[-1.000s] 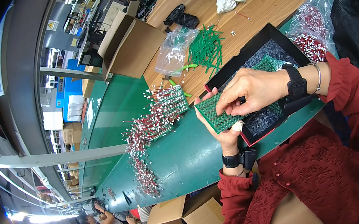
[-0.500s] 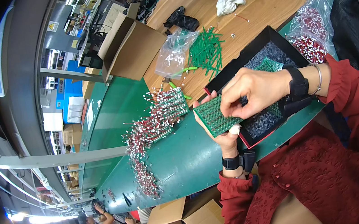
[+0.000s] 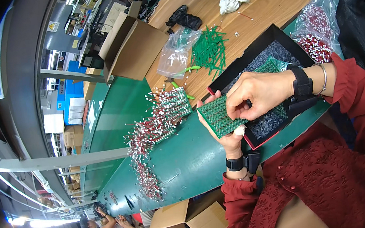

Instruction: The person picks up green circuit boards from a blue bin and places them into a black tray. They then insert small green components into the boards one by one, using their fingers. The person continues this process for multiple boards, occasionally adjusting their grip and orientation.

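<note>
Left of my grip I see a pile of red wires (image 3: 142, 140). My left hand (image 3: 230, 142) clamps the green circuit board (image 3: 216, 115); my right hand (image 3: 253, 94) bends over it, pinching what, I can't tell. Underneath, rightward, sits a black box (image 3: 249, 56).

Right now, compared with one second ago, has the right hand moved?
Yes, slightly: judged against the black box, the right hand now has its fingers a little farther toward the picture's right.
</note>
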Demonstrator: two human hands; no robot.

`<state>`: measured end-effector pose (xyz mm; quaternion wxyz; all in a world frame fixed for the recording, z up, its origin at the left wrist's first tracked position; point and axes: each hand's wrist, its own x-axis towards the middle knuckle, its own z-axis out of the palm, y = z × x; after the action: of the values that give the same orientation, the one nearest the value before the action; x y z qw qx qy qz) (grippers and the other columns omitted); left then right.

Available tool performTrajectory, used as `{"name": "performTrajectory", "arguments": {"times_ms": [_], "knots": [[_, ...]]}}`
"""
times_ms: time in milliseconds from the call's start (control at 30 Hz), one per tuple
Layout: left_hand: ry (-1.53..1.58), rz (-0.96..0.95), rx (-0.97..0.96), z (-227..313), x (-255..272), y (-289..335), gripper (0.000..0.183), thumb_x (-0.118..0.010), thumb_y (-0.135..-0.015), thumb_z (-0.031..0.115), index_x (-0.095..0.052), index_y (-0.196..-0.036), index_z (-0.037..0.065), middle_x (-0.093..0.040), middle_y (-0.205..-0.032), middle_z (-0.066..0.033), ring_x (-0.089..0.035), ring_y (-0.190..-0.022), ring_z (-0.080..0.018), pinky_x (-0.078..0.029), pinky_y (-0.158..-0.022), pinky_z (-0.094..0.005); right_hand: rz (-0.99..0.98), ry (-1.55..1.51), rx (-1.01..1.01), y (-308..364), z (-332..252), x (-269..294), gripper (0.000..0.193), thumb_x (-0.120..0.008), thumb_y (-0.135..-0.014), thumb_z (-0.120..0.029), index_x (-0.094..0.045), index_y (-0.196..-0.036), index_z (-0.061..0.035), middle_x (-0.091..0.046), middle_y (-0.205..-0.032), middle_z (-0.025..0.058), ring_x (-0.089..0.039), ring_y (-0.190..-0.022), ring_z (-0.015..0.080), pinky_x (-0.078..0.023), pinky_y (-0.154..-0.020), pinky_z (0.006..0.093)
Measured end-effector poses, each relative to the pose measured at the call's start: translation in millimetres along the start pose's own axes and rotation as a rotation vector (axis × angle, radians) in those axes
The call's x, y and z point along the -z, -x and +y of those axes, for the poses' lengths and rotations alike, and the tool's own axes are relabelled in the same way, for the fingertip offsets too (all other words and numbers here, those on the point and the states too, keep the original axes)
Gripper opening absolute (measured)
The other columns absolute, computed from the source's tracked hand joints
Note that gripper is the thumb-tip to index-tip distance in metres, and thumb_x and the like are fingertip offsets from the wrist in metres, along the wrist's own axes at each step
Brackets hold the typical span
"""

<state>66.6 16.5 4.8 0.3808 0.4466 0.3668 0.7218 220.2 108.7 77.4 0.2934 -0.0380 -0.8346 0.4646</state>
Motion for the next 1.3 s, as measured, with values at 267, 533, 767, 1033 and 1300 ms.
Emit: {"name": "performTrajectory", "arguments": {"times_ms": [267, 533, 767, 1033, 1300], "knots": [[-0.031, 0.002, -0.015, -1.2, 0.9, -0.6, 0.127, -0.09, -0.055, 0.042, -0.013, -0.147, 0.003, -0.04, -0.133, -0.0167, -0.043, -0.128, -0.0366, -0.034, -0.109, -0.0497, 0.038, -0.05, -0.019, -0.4, 2.1, -2.6, 0.015, -0.067, -0.071, -0.001, -0.067, -0.086, -0.0012, -0.065, -0.07, 0.0074, -0.065, -0.064, 0.0159, -0.051, -0.06, 0.0286], [0.051, 0.087, -0.029, -0.7, 3.2, -1.5, 0.121, -0.089, -0.056, 0.037, -0.018, -0.147, 0.003, -0.042, -0.132, -0.0143, -0.044, -0.128, -0.0355, -0.035, -0.109, -0.0489, 0.149, -0.056, -0.067, 3.0, 2.4, 8.3, 0.02, -0.066, -0.072, 0.0, -0.068, -0.092, -0.0011, -0.068, -0.075, 0.0055, -0.065, -0.068, 0.0104, -0.052, -0.063, 0.0256], [0.036, 0.061, -0.032, -1.2, 2.7, -2.1, 0.121, -0.089, -0.056, 0.036, -0.018, -0.147, 0.003, -0.043, -0.132, -0.0132, -0.044, -0.128, -0.0354, -0.036, -0.108, -0.0485, 0.021, -0.044, -0.116, 2.2, 2.7, 3.0, 0.019, -0.066, -0.072, -0.003, -0.068, -0.091, -0.0027, -0.068, -0.072, 0.0068, -0.067, -0.066, 0.0164, -0.053, -0.063, 0.0283], [-0.003, 0.049, -0.045, -0.8, 2.3, -2.5, 0.123, -0.09, -0.055, 0.04, -0.016, -0.147, 0.003, -0.042, -0.131, -0.0142, -0.044, -0.127, -0.0348, -0.037, -0.107, -0.0476, 0.033, -0.033, -0.135, 3.6, 1.7, 2.9, 0.016, -0.067, -0.073, 0.0, -0.067, -0.089, -0.0011, -0.068, -0.074, 0.0061, -0.066, -0.066, 0.0144, -0.053, -0.06, 0.0261], [-0.053, 0.037, -0.065, 0.3, 1.2, -2.7, 0.123, -0.089, -0.056, 0.042, -0.016, -0.147, 0.003, -0.042, -0.131, -0.015, -0.045, -0.126, -0.0329, -0.038, -0.106, -0.0464, 0.01, -0.044, -0.132, 2.5, 2.3, 4.4, 0.017, -0.067, -0.07, -0.001, -0.066, -0.087, -0.0017, -0.067, -0.073, 0.0049, -0.064, -0.065, 0.0124, -0.053, -0.062, 0.0261]]}}
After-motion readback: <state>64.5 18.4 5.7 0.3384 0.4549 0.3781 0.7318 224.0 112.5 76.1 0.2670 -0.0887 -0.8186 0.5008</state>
